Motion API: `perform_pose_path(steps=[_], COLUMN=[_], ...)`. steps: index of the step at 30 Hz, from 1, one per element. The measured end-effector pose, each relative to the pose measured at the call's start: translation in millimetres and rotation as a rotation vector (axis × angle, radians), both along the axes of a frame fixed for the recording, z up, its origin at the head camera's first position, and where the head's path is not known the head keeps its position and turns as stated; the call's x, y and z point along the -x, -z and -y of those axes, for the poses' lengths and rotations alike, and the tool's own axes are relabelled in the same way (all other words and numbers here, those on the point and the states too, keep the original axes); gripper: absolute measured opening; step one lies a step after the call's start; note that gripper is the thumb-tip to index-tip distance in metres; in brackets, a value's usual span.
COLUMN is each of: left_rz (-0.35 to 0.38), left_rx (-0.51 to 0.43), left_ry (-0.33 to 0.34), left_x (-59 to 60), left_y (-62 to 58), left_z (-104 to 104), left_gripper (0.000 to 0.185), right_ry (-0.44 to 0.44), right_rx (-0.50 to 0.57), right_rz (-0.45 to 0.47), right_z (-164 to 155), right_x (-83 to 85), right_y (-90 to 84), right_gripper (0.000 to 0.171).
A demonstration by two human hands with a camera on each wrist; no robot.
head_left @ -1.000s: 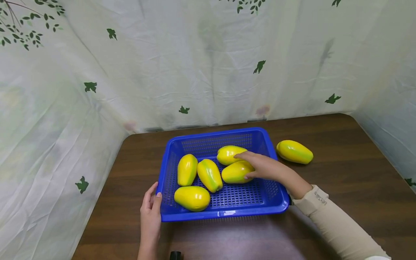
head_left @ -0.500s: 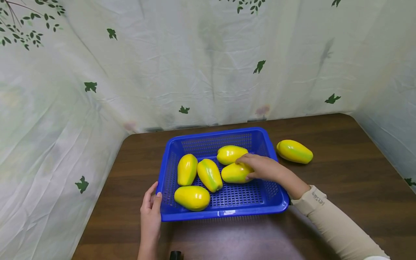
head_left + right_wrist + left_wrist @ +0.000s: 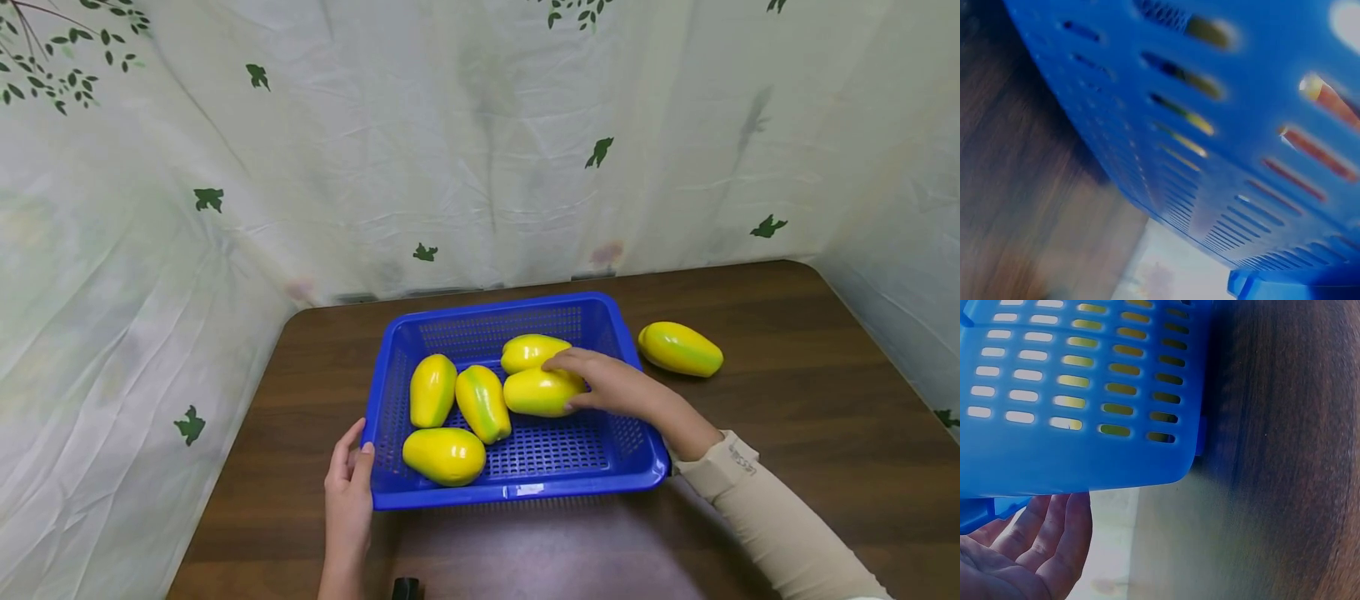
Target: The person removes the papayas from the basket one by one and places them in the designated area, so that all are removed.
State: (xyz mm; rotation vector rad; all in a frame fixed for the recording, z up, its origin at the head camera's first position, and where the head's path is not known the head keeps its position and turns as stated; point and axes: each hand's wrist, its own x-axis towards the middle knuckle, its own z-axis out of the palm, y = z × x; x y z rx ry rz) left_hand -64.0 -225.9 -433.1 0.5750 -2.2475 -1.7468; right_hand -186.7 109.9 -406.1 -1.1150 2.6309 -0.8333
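A blue slotted plastic basket (image 3: 517, 492) stands on a dark wooden table (image 3: 787, 433) and holds several yellow-green fruits. My right hand (image 3: 603, 385) reaches in over the basket's right wall and grips the right end of one fruit (image 3: 536, 392), index finger on top, thumb below. That fruit lies against another fruit (image 3: 528, 350) behind it. My left hand (image 3: 348, 479) rests with straight fingers against the basket's front left corner. The left wrist view shows that open palm (image 3: 1029, 544) just under the basket wall (image 3: 1085, 456). The right wrist view shows only the blurred basket wall (image 3: 1210, 187).
One more yellow-green fruit (image 3: 680, 348) lies on the table just right of the basket. A white cloth with green leaf prints (image 3: 480, 167) closes in the table at the back and both sides. A small black object (image 3: 405, 588) sits at the table's front edge.
My right hand has shifted the gripped fruit a little to the left and back, closer to the fruit behind it. The left hand and the basket have stayed put.
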Motion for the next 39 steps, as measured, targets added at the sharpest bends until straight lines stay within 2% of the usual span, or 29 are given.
perform_pose_path(steps=[6, 13, 22, 29, 39], left_rz=[-0.006, 0.022, 0.008, 0.022, 0.022], left_rx=[-0.012, -0.003, -0.017, -0.015, -0.025], left_ry=[0.001, 0.014, 0.006, 0.019, 0.011], left_x=[0.4, -0.2, 0.9, 0.2, -0.4], left_y=[0.5, 0.6, -0.2, -0.7, 0.7], left_z=[-1, 0, 1, 2, 2], left_gripper=[0.034, 0.037, 0.035, 0.036, 0.036], right_ry=[0.014, 0.049, 0.074, 0.088, 0.126], right_rx=[0.063, 0.140, 0.264, 0.355, 0.387], right_rz=[-0.020, -0.039, -0.067, -0.044, -0.209], right_z=[-3, -7, -12, -18, -42], right_x=[-0.7, -2.4, -2.1, -4.8, -12.7], right_y=[0.1, 0.4, 0.6, -2.5, -10.3], right_gripper=[0.053, 0.053, 0.055, 0.053, 0.056])
